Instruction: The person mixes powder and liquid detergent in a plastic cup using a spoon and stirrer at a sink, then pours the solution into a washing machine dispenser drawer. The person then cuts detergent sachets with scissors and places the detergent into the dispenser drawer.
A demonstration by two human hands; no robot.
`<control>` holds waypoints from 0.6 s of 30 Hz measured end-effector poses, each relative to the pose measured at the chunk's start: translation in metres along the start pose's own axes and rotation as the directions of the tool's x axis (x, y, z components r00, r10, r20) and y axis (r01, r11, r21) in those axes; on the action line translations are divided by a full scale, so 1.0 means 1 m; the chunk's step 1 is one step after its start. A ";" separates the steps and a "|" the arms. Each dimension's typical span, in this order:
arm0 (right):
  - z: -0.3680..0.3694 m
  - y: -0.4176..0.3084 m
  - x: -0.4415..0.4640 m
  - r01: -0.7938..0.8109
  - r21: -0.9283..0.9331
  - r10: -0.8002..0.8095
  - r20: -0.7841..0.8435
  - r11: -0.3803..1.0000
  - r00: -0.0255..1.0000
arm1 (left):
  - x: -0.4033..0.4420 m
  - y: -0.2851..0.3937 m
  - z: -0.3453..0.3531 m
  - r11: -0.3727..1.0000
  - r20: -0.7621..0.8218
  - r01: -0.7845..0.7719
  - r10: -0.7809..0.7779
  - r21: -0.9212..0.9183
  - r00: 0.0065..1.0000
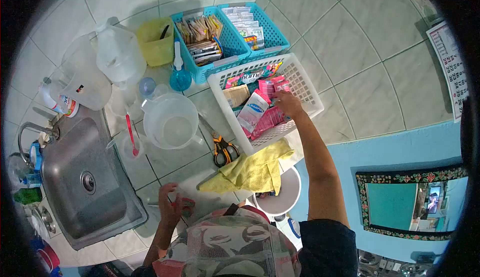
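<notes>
The right hand (288,104) reaches into the white basket (299,77), fingertips at the pink packets (267,86); the step in hand looks like picking among them. Whether that grip has closed on one cannot be told. A clean pick would call for pinching one packet free of its neighbours. A white-blue packet (254,109) lies just left of the grip. Well apart, the left hand (170,204) is curled above the counter (186,169) beside a red item (188,204), its hold unclear.
</notes>
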State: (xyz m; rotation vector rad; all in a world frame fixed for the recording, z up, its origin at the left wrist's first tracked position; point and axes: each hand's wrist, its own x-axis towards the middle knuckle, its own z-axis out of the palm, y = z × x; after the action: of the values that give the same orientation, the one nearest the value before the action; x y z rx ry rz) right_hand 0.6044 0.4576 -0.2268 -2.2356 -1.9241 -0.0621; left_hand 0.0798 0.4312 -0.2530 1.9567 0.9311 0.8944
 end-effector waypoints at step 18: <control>-0.090 0.002 0.010 -0.164 0.031 0.165 -0.037 0.986 0.986 | 0.043 0.040 0.034 0.992 0.227 -0.119 0.123 -0.031 0.966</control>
State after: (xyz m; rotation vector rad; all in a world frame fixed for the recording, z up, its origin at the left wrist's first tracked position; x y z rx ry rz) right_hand 0.6164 0.4514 -0.1373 -2.3479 -1.7034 -0.0548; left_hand 0.1408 0.4380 -0.2230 2.0684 0.6749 0.7220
